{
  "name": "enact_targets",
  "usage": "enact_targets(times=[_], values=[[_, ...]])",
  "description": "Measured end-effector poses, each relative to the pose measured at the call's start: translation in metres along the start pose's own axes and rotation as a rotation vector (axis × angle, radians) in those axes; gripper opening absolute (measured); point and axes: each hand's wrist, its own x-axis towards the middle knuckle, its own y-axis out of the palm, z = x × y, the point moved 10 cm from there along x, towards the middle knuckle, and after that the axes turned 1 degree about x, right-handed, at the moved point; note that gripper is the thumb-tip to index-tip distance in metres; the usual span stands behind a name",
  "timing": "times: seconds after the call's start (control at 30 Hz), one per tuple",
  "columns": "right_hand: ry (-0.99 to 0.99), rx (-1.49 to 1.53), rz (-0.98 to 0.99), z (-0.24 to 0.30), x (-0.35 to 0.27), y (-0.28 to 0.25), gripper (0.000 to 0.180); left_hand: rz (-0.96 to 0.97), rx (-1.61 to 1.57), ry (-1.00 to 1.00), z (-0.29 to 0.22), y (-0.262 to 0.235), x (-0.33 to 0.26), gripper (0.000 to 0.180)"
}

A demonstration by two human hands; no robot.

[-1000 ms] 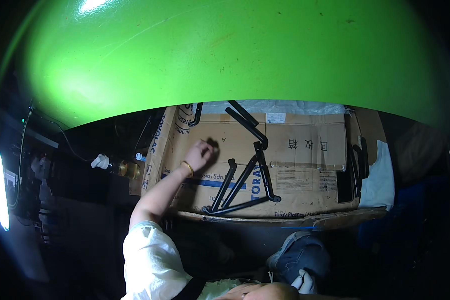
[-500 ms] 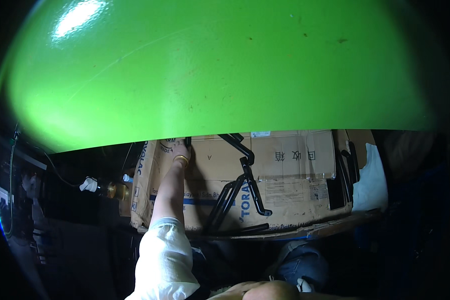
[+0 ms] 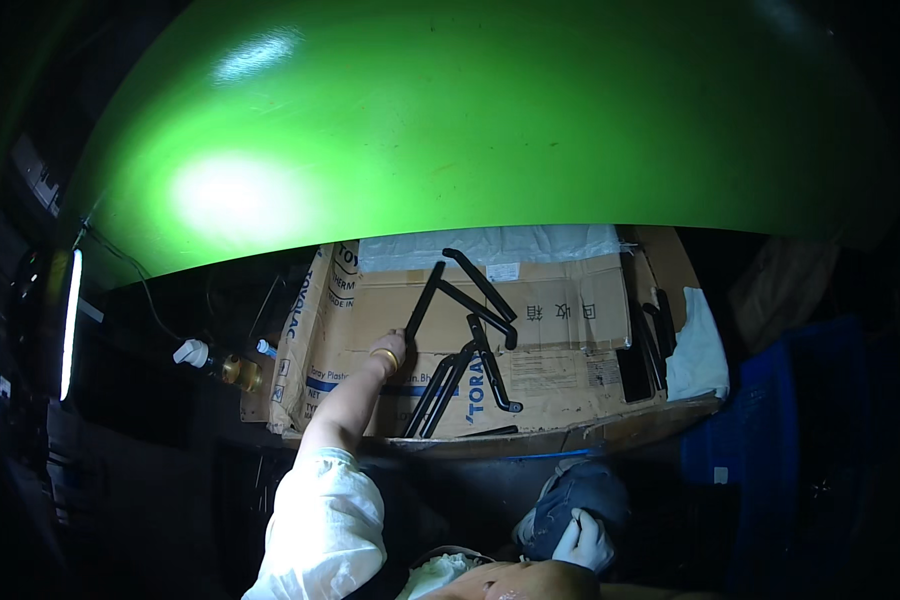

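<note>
Fingers of the left hand (image 3: 394,345) curl around the lower end of a black metal bar (image 3: 423,300), which lies slanted on flattened cardboard (image 3: 570,330) beneath a glossy green panel (image 3: 470,130). More black brackets (image 3: 465,385) lie just beside it on the cardboard. Low in the view, the gloved right hand (image 3: 582,540) rests against a blue-clad knee (image 3: 570,495), fingers loosely bent, holding nothing. White cloth (image 3: 698,345) sits at the cardboard's right edge.

The left arm stretches far forward, its white sleeve pushed to the elbow — the left hand (image 3: 394,347) is closed, a yellow band at its wrist. The gloved right hand (image 3: 582,540) rests near, on the knee.
</note>
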Motion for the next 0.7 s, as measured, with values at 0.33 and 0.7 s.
enact_targets(times=[0.33,0.7], values=[[-0.09,0.146,0.021,0.018,0.01,-0.016,0.01,0.056,-0.078,0.326,0.015,-0.052,-0.158,0.031],[-0.071,0.431,0.208,0.052,0.021,0.015,0.019,-0.463,-0.625,0.217,0.0,-0.185,-0.313,0.044]])
